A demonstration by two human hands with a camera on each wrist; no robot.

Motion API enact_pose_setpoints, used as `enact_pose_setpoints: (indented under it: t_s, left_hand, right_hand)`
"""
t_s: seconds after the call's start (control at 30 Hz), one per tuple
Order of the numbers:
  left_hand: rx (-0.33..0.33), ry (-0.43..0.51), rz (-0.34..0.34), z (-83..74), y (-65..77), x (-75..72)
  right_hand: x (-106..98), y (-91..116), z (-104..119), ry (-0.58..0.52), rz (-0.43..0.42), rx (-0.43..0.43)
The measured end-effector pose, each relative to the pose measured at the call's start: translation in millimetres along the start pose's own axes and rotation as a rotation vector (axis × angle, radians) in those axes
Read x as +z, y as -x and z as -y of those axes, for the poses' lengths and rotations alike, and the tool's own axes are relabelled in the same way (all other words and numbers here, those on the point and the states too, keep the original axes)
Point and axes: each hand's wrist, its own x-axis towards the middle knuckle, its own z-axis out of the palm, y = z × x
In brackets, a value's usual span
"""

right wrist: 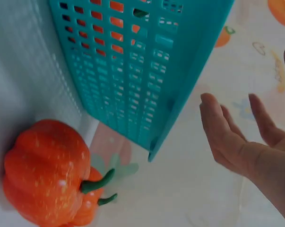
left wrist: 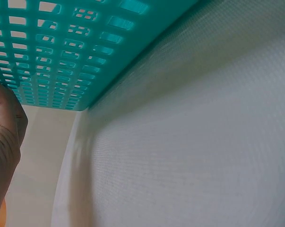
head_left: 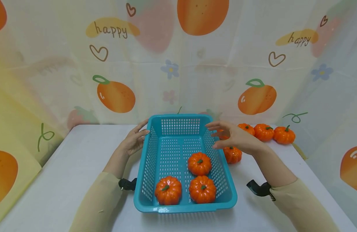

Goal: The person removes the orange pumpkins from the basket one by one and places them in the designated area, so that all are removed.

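Note:
A turquoise plastic basket (head_left: 185, 208) with slotted walls stands in the middle of the white table. Three small orange pumpkins lie inside: one at the near left (head_left: 168, 190), one at the near right (head_left: 202, 189) and one behind it (head_left: 199, 163). My left hand (head_left: 135, 140) holds the basket's left rim near its far corner; the left wrist view catches only part of this hand (left wrist: 5, 127). Over the right rim hovers my right hand (head_left: 231, 137), fingers spread and slightly bent, with nothing in them. In the right wrist view this hand (right wrist: 255, 146) is apart from the basket.
Outside the basket, to its right, lie several more pumpkins: one close by the wall (head_left: 232, 155), others in a row at the back right (head_left: 263, 132). A fruit-patterned cloth (head_left: 195, 83) hangs behind the white table (head_left: 88, 151).

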Motion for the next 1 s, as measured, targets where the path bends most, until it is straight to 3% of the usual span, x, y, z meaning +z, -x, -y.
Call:
enact_pose_setpoints:
  t_s: [0.27,0.5,0.73,1.0]
  left_hand:
    - [0.011,-0.001,0.004,-0.2,1.4,0.5]
    - [0.001,0.001,0.001,-0.2,1.2,1.2]
    - [0.000,0.009,0.003,1.3,-0.2,0.8]
    - [-0.003,0.017,-0.008,-0.1,1.1,0.8]
  right_hand:
    - [12,-23,3,0.010,0.217,-0.070]
    - [18,-49,0,0.067,0.474,-0.070]
    - [24,-76,-13,0.093,0.605,-0.034]
    - [32,-88,-19,0.133,0.756,0.034]
